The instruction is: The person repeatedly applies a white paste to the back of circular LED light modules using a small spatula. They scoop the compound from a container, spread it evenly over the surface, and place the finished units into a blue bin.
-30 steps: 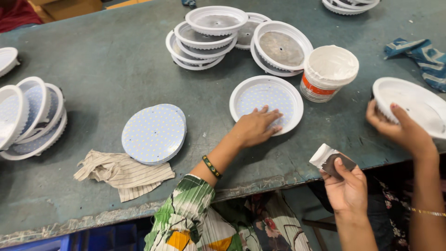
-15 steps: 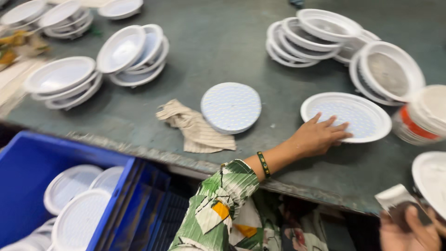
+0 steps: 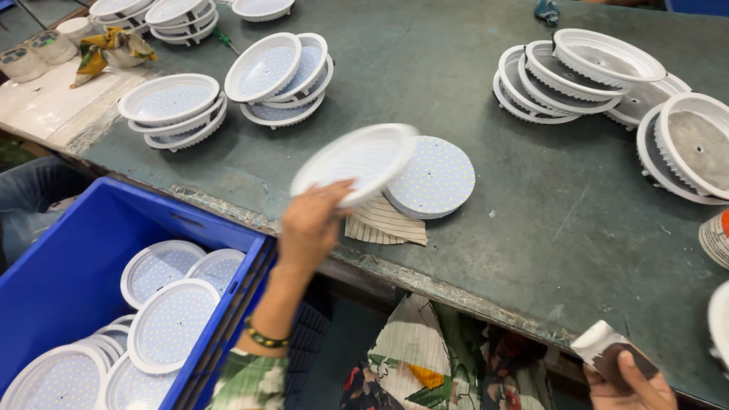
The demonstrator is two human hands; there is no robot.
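A: Fingers (image 3: 323, 199) of the left hand (image 3: 311, 224) were clamped on the rim of a white round lamp (image 3: 357, 161), lifted clear of the bench (image 3: 531, 228) and tilted, blurred with motion. Half a second earlier that hand lay flat on the lamp as it rested on the bench further right.

B: So it had left the surface?

A: Yes. The lamp hung above the bench's near edge, over a striped cloth (image 3: 383, 222) and just left of a loose dotted disc (image 3: 437, 178), with a blue crate (image 3: 91, 250) of similar lamps below and to the left.

B: And the right hand?

A: The right hand (image 3: 630, 383) sat low at the frame's corner, fingers closed around a small white-and-dark block (image 3: 611, 349). It was well apart from the lamp.

B: How did the lamp look?

A: A shallow white dish with a raised rim and a pale, dotted face inside, matching the stacks (image 3: 178, 106) further back on the bench. The blur hid finer detail.

B: What did the lift mean for the work?

A: Judging by the view swinging towards the crate, that piece seemed finished at the bench.
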